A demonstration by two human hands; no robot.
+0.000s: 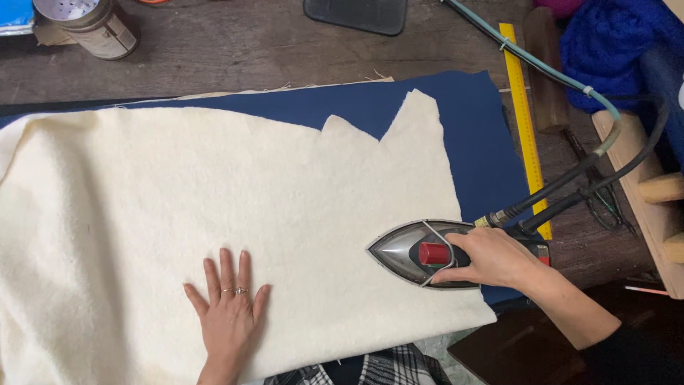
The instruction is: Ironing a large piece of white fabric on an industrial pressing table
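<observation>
A large cream fleecy cloth (178,207) lies spread over a navy blue fabric (463,128) on a wooden table. My left hand (229,306) rests flat on the cream cloth near the front edge, fingers apart, rings on two fingers. My right hand (491,258) grips the handle of a steel iron (399,251) with a red knob; the iron sits on the cloth's right end, its tip pointing left. Black hoses (563,187) run from the iron's back up to the right.
A yellow ruler (524,121) lies along the navy fabric's right side. A metal tin (89,25) stands at the back left, a dark pad (356,14) at the back middle. Blue knitted wool (616,50), a teal cable (548,65) and wooden pieces (641,185) crowd the right.
</observation>
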